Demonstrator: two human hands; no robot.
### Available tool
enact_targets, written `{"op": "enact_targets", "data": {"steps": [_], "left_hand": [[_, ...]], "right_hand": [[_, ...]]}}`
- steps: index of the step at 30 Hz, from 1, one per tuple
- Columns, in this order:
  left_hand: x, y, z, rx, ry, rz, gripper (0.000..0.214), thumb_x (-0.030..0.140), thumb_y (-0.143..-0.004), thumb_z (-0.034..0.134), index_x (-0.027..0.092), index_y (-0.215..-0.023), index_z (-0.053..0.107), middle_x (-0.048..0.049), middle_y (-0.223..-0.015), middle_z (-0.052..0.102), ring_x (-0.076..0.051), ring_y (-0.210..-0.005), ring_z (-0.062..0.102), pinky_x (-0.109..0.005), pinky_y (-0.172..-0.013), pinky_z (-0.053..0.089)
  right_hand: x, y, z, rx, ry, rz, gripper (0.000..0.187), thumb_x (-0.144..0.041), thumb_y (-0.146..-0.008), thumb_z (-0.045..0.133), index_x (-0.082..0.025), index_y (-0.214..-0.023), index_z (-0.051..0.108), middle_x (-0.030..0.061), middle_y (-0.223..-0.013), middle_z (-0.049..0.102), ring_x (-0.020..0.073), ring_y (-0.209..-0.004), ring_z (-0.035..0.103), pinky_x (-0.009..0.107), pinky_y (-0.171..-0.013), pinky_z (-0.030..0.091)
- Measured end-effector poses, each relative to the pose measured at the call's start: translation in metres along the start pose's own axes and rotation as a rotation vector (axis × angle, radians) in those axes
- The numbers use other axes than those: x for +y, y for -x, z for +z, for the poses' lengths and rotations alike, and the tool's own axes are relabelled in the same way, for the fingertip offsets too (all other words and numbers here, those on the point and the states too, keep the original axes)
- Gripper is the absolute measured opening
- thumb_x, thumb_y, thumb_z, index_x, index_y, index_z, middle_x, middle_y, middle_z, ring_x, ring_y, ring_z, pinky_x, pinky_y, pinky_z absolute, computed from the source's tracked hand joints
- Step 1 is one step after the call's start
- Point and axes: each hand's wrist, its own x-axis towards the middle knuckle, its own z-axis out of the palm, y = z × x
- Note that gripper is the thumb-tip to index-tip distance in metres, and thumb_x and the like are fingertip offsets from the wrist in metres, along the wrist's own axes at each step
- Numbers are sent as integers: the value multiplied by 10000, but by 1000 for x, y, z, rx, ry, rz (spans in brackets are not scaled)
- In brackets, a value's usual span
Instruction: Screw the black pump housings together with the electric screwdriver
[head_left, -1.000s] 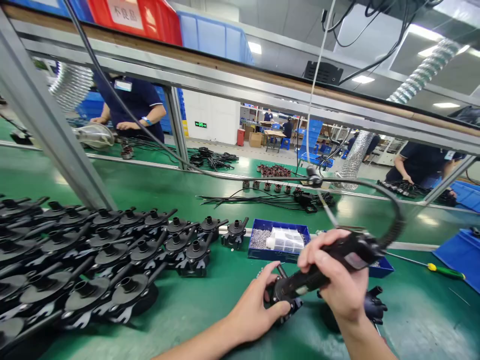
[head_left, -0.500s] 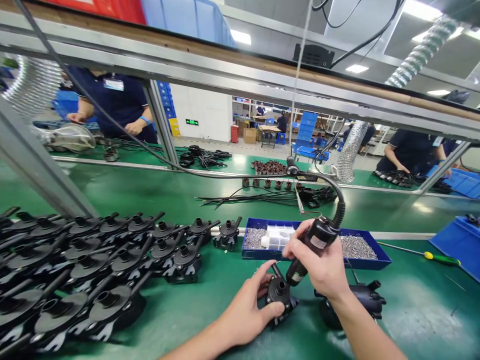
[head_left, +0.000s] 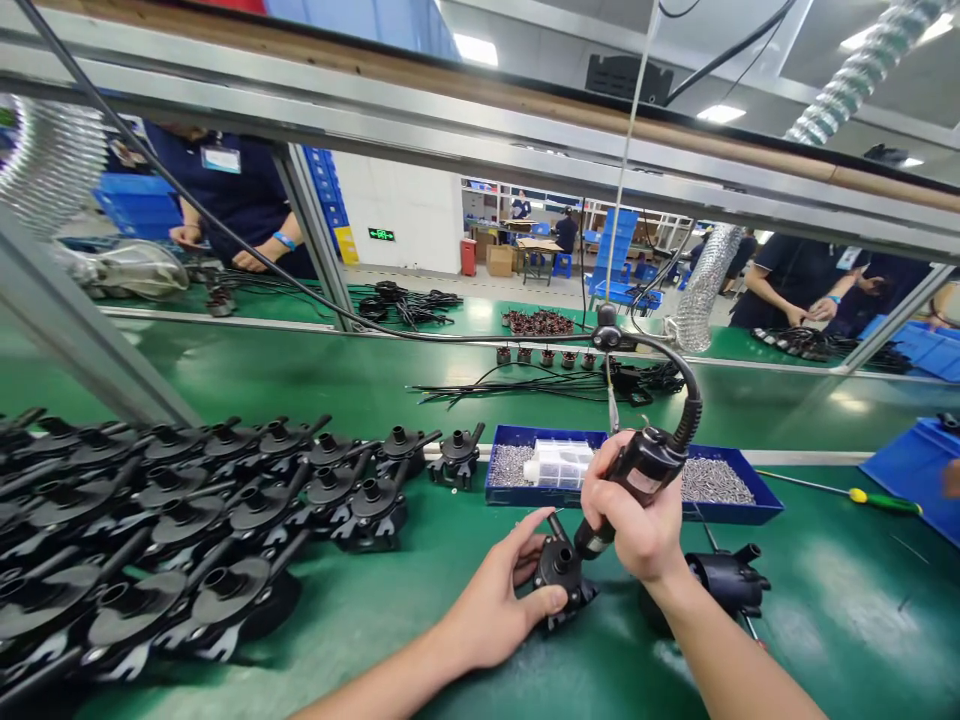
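Observation:
My left hand (head_left: pixel 504 598) is closed around a small black pump housing (head_left: pixel 561 566) on the green bench, thumb on its near side and fingers behind. My right hand (head_left: pixel 642 520) grips a black electric screwdriver (head_left: pixel 643 468), tilted so that its nose points down to the pump's right edge. The bit's tip is hidden, so I cannot tell whether it sits on a screw. Just right of my right wrist lies another black pump unit (head_left: pixel 726 584), partly covered by my forearm. Behind both hands stands a blue tray (head_left: pixel 766 508) of small screws.
Rows of black pump housings (head_left: pixel 187 520) fill the left side. A white plastic container (head_left: pixel 561 464) lies in the tray. At right are a yellow-green screwdriver (head_left: pixel 883 500) and a blue bin (head_left: pixel 911 482). Black cables (head_left: pixel 495 390) lie behind; co-workers stand across the bench.
The view has shifted slightly. My right hand and the electric screwdriver have moved slightly right; my left hand keeps its hold on the pump housing. A co-worker at right has shifted their hands.

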Motion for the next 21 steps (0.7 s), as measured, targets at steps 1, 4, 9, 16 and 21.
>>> {"op": "enact_targets", "data": {"steps": [1, 4, 9, 16, 21], "left_hand": [[0, 0, 0, 2, 4, 0, 982, 383, -808, 901, 239, -1636, 393, -137, -1381, 687, -346, -1363, 650, -568, -1268, 406], [-3, 0, 1, 7, 6, 3, 987, 375, -798, 912, 246, -1631, 398, -145, -1409, 682, -355, -1384, 640, -582, -1274, 396], [-7, -1, 1, -10, 8, 15, 990, 406, -812, 918, 263, -1640, 394, -139, -1434, 681, -347, -1397, 639, -573, -1284, 390], [-15, -2, -2, -45, -13, 46, 1010, 448, -849, 877, 256, -1676, 328, -171, -1542, 602, -364, -1479, 568, -575, -1313, 329], [-16, -3, -3, -39, -14, 62, 1001, 451, -847, 877, 269, -1668, 335, -165, -1558, 587, -377, -1493, 542, -584, -1314, 319]], "right_hand": [[1, 0, 0, 2, -12, 2, 112, -208, -826, 713, -222, -845, 603, -63, -563, 579, 119, -433, 471, 264, -457, 375], [4, -1, 0, 6, -20, -8, 117, -209, -837, 713, -224, -853, 599, -66, -548, 581, 122, -432, 481, 259, -463, 387], [-7, -2, -7, -14, 63, -8, 109, -235, -893, 769, -220, -904, 662, -1, -711, 718, 184, -594, 663, 307, -579, 541], [-32, 12, -23, -238, -57, -64, 62, -245, -929, 811, -264, -960, 761, 55, -976, 761, 296, -1080, 731, 495, -990, 628], [-28, 18, -18, -262, -104, 32, 95, -284, -908, 823, -244, -939, 743, 97, -1055, 732, 344, -1142, 713, 538, -930, 661]]}}
